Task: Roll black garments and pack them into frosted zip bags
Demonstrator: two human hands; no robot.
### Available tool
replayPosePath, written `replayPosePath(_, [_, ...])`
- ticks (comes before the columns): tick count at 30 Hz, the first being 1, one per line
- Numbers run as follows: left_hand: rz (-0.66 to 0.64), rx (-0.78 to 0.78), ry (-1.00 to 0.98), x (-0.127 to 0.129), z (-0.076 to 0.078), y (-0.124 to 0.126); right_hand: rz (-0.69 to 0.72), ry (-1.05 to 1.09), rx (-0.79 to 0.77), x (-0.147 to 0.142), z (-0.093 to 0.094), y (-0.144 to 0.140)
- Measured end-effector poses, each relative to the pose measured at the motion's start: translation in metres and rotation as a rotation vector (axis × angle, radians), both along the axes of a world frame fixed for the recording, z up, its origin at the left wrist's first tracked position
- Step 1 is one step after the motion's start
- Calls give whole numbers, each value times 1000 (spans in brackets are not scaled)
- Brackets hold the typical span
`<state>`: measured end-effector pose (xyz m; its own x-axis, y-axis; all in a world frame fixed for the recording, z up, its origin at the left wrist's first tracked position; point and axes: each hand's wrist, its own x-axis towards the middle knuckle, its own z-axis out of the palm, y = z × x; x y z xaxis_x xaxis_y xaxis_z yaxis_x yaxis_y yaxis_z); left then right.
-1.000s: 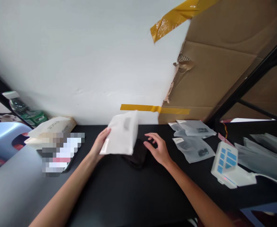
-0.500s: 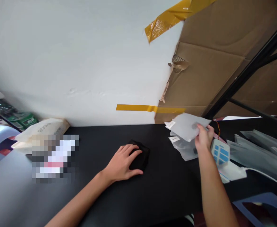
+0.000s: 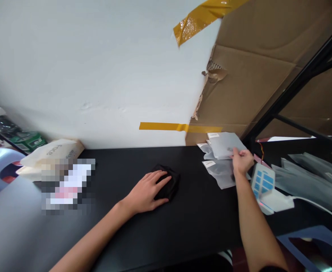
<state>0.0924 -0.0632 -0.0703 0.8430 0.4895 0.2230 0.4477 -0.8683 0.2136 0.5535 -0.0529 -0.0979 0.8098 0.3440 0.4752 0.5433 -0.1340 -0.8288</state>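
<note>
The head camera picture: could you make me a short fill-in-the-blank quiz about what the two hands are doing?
1. The left hand rests on a small ____ cloth.
2. The right hand touches a pile of frosted plastic ____.
3. The table top is ____ in colour.
4. Strips of ____ tape cross the white wall.

Missing words: black; bags; black; yellow

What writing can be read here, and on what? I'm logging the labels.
"face": on the beige pouch at the table's left.
Frosted bags' white labels: too small to read.
Bottle's green label: blurred.
White device's blue keys: nothing legible.
</note>
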Motion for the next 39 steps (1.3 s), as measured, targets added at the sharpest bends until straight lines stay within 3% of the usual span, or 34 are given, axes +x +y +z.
replayPosePath(4, [13, -128, -107, -5, 8, 5, -143, -246, -140, -22, 27, -11])
replayPosePath(6, [132, -223, -262, -2, 10, 7, -57, -327, -117, -55, 41, -15])
replayPosePath(9, [403, -460, -627, -1, 5, 11, 380, -436, -99, -134, 48, -23])
replayPosePath(12, [664, -757, -1018, -20, -8, 18, 870, -617, -252, -213, 36, -33])
replayPosePath(13, [744, -774, -1103, -31, -12, 19, 950, -672, -317, -232, 31, -36])
replayPosePath(15, [868, -568, -1129, -50, -14, 18, 1036, -750, -439, -253, 21, -40])
replayPosePath(18, [815, -52, -766, -55, -5, 13, 1073, -739, -534, -253, 15, -41])
replayPosePath(21, [656, 144, -256, -31, 7, 15, 1113, -669, -557, -241, 18, -38])
replayPosePath(23, [655, 119, -70, -19, 13, 24, 1149, -611, -572, -233, 22, -37])
replayPosePath(25, [647, 41, -30, -25, 16, 35, 1185, -546, -578, -227, 25, -35])
replayPosePath(27, [624, 41, -124, -51, 19, 44, 1212, -512, -554, -219, 26, -34])
replayPosePath(31, [846, 230, -192, -110, 23, 44, 1179, -568, -523, -205, 27, -32])
replayPosePath(33, [734, 240, -134, -116, 22, 39, 1146, -565, -575, -202, 27, -30])
replayPosePath(36, [444, 136, 1, -97, 23, 37, 1165, -487, -647, -201, 28, -26])
replayPosePath(39, [321, 72, 126, -80, 30, 36, 1268, -412, -614, -202, 37, -27])
